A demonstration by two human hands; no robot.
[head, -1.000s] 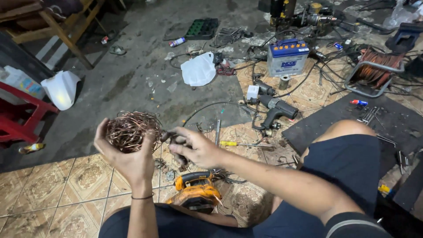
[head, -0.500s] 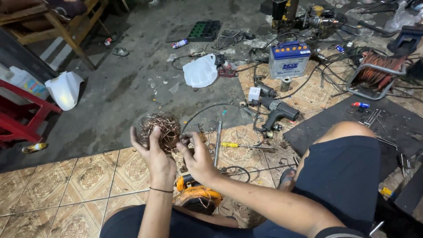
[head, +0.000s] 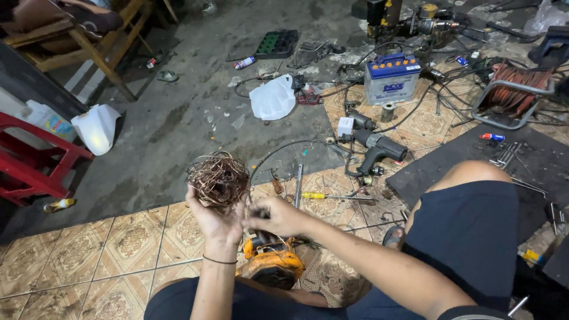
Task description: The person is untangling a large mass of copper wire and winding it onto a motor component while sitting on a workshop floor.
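While cupped in left hand [head: 214, 218] | copper wire tangle [head: 218, 179] above palm | right hand [head: 277, 217] pinching beside it

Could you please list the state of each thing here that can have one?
copper wire tangle: held up, loosely balled
left hand: closed on the tangle
right hand: pinching at the tangle's base
yellow screwdriver: lying flat
white plastic bag: crumpled on floor
battery: upright

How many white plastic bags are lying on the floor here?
2. One white plastic bag lies on the bare concrete near the car battery. A second white bag sits at the left, beside the red stool. Others may be hidden among the clutter.
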